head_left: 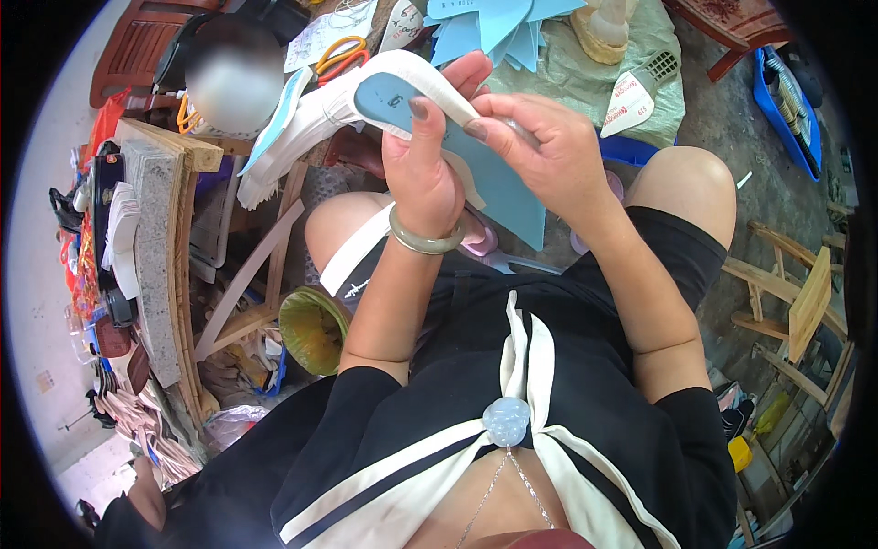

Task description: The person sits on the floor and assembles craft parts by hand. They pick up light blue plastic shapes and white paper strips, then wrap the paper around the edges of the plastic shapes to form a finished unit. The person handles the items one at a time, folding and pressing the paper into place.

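A blue insole-shaped piece [382, 98] is held up in front of me, with a white strip [422, 69] curving around its rounded end. My left hand [422, 174], with a bangle at the wrist, grips the blue piece, its thumb pressed on the face. Thumb and fingers of my right hand [558, 151] pinch the white strip along the edge. Beneath both hands a wider blue sheet [512, 197] shows over my lap; whether it joins the held piece is hidden. A loose white band [358, 249] slants down beside my left wrist.
A bundle of white strips [297, 151] lies at the left with orange-handled scissors [342, 57] beyond. Blue cut pieces [498, 27] and a white sole-shaped piece [629, 105] rest on a green sheet. A yellow-green bucket [313, 331] and wooden frame stand left; a blue crate [788, 114] sits far right.
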Demonstrator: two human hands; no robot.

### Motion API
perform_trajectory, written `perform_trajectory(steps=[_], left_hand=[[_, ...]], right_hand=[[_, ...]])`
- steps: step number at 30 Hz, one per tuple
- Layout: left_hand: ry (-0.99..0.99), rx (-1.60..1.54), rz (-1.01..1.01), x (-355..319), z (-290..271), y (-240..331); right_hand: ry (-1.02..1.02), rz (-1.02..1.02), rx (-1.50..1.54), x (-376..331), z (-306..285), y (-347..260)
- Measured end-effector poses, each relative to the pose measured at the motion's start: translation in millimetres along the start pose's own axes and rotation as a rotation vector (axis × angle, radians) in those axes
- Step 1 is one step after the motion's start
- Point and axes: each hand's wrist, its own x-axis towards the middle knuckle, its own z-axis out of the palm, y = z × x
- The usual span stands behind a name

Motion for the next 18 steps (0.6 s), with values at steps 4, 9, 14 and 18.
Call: perform_trajectory(steps=[4, 9, 14, 18], left_hand=[[-0.162, 0.021, 0.104, 1, -17, -6], [-0.023, 0.078, 0.040, -3, -20, -2], [0.059, -0.027, 0.131, 1, -15, 3], [0.056, -0.031, 0.159, 0, -13, 4]], right_hand=[[-0.095, 0.037, -0.013, 0, -1, -8], [0.027, 0.023, 0.114, 2, 2, -2], [-0.100, 0.130, 0.085, -8, -19, -6], [-0.097, 0.133, 0.100, -11, -15, -5]])
